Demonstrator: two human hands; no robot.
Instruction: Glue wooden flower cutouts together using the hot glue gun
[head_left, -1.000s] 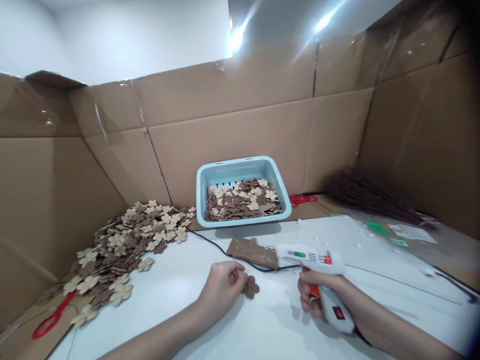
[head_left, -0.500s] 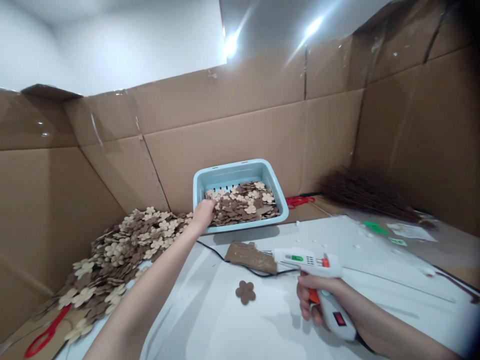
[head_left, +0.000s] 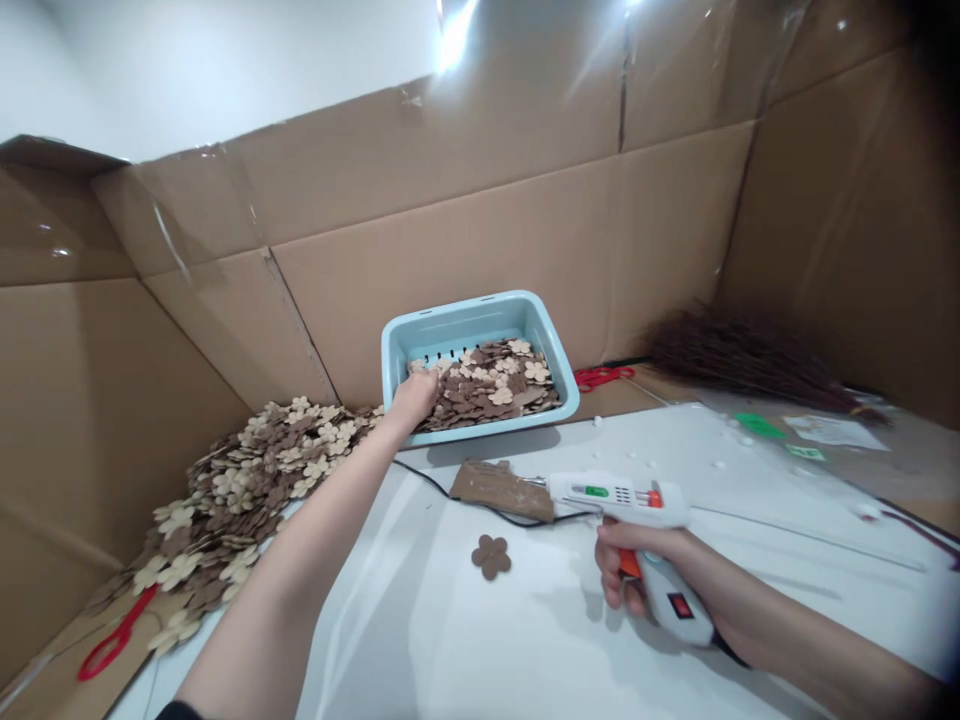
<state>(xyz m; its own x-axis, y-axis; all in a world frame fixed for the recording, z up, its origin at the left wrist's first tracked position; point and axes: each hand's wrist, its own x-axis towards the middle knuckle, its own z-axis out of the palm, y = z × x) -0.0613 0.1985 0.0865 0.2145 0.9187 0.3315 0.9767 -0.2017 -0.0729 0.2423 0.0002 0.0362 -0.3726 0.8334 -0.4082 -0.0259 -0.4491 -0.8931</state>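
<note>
My left hand (head_left: 417,396) reaches over the near left rim of a light blue plastic basket (head_left: 487,433). Its fingers are hidden among brown and cream flower cutouts (head_left: 495,385), and whether they hold one cannot be seen. My right hand (head_left: 626,562) is wrapped around the handle of a white hot glue gun (head_left: 619,497) with an orange trigger. The gun's nozzle points left, over a piece of brown cardboard (head_left: 501,490). A single brown flower (head_left: 491,557) lies flat on the white tabletop (head_left: 450,640), below the cardboard.
A large heap of flower cutouts (head_left: 262,470) spreads along the left side, with red-handled scissors (head_left: 116,640) beside it. Behind on the right lie red scissors (head_left: 604,377) and a bundle of dark twigs (head_left: 750,365). Cardboard walls (head_left: 450,240) enclose the table. A black cord (head_left: 420,475) runs behind the gun.
The view has tilted down slightly. My left hand has shifted a little further into the basket. My right hand keeps its hold on the glue gun, and the single flower lies where it was.
</note>
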